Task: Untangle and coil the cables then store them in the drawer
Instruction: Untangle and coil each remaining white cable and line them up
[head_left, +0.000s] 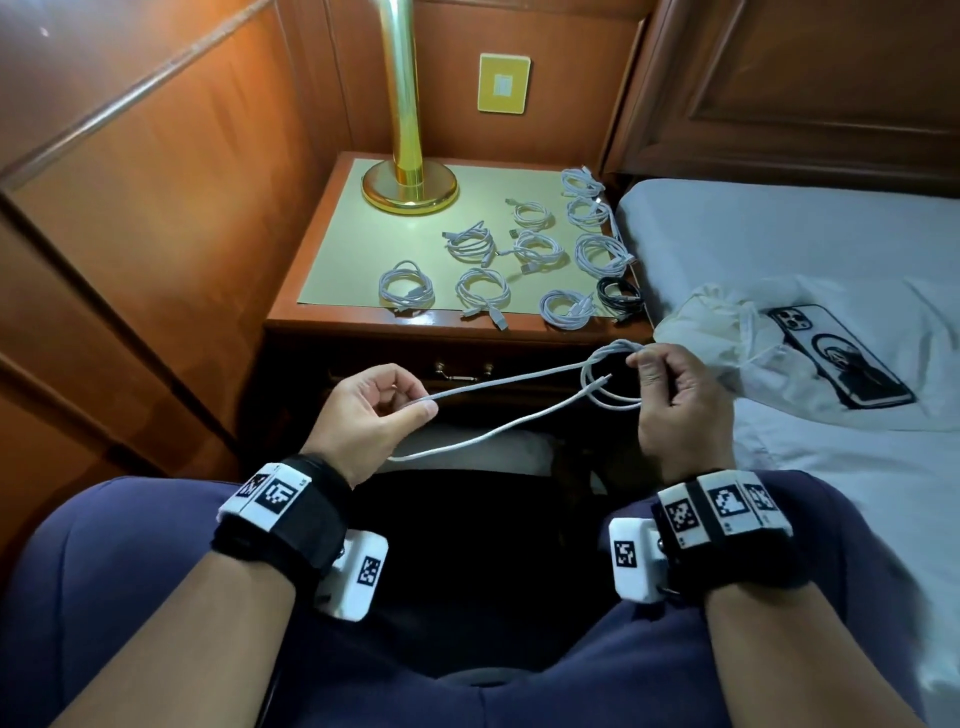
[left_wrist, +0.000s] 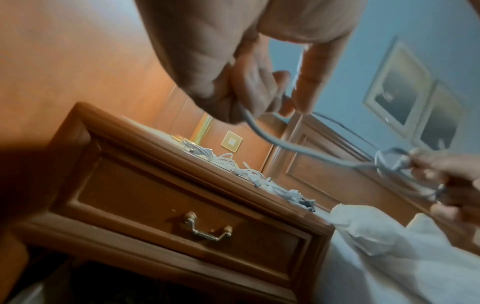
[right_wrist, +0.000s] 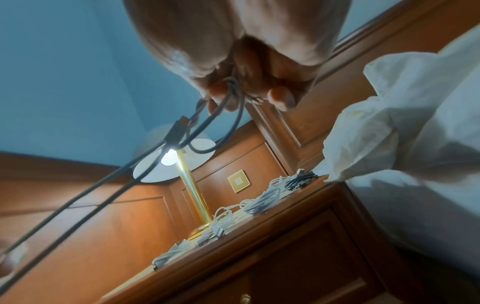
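White cable (head_left: 519, 376) spans between your hands above the closed drawer (left_wrist: 182, 207). Right hand (head_left: 675, 395) pinches the started loops; left hand (head_left: 374, 410) pinches the free run. Feed slack from the left, lay each turn the same size, keep the plug end tucked. Cable is thin, round, matte, limp. 10 or so finished coils (head_left: 408, 286) sit on the wooden nightstand (head_left: 291, 317).

White cable (head_left: 519, 376), one black coil (head_left: 619, 294), gold lamp (head_left: 408, 179)

Black wrist straps (head_left: 291, 514) carry white coded blocks; navy trousers (head_left: 78, 597)
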